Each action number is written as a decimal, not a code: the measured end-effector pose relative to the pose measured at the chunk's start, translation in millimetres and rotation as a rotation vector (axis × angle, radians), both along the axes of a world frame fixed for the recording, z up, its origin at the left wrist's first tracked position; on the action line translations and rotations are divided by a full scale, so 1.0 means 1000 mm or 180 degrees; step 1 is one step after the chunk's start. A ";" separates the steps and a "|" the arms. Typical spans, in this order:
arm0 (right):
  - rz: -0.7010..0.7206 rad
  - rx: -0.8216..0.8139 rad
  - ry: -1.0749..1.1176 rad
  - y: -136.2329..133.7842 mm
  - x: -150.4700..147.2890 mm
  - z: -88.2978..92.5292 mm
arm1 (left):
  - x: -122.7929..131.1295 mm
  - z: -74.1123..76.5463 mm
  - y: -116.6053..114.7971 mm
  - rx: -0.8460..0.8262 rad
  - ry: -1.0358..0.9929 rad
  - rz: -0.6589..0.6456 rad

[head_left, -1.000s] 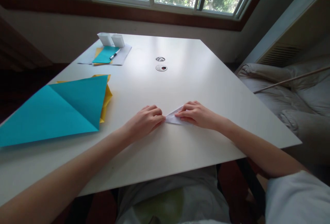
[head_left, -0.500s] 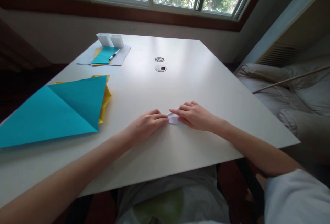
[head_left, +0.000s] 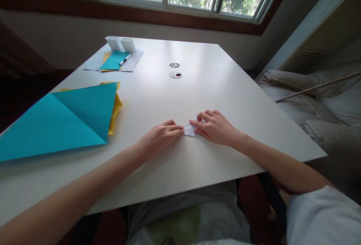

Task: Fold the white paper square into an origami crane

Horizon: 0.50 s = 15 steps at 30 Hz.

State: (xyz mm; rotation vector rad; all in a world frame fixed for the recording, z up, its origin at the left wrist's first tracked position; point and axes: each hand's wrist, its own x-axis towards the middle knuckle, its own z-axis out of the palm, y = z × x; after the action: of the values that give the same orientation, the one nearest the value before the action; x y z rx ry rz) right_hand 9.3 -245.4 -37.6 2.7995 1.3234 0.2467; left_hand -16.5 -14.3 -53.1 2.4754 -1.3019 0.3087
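Observation:
A small folded piece of white paper [head_left: 190, 129] lies on the white table [head_left: 180, 166] in front of me. My left hand [head_left: 165, 134] pinches its left corner, with the fingers pressed together. On the right part of the paper rests my right hand [head_left: 213, 126], its fingers bent and gripping the sheet between thumb and fingertips. The part of the paper under the right fingers is hidden.
To the left lies a large creased turquoise sheet [head_left: 76, 120] over yellow folded paper [head_left: 115, 114]. Farther back are smaller turquoise paper [head_left: 113, 61], a pen [head_left: 125, 59] and two white paper boxes [head_left: 128, 44]. Two round grommets [head_left: 175, 75] sit mid-table.
My right fingers have slid a little to the right along the paper and curled more, leaving more of its white surface visible. My left hand has stayed in place.

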 end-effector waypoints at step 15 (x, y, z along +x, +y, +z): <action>-0.0553 -0.0063 -0.0137 -0.014 0.006 0.009 | 0.001 -0.003 0.001 -0.0052 0.0009 -0.0031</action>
State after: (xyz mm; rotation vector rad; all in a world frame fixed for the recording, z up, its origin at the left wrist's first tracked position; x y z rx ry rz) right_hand 15.3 -259.8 -29.1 2.8529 1.0599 0.2837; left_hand -15.8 -13.5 -56.1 2.4544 -1.3045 0.3121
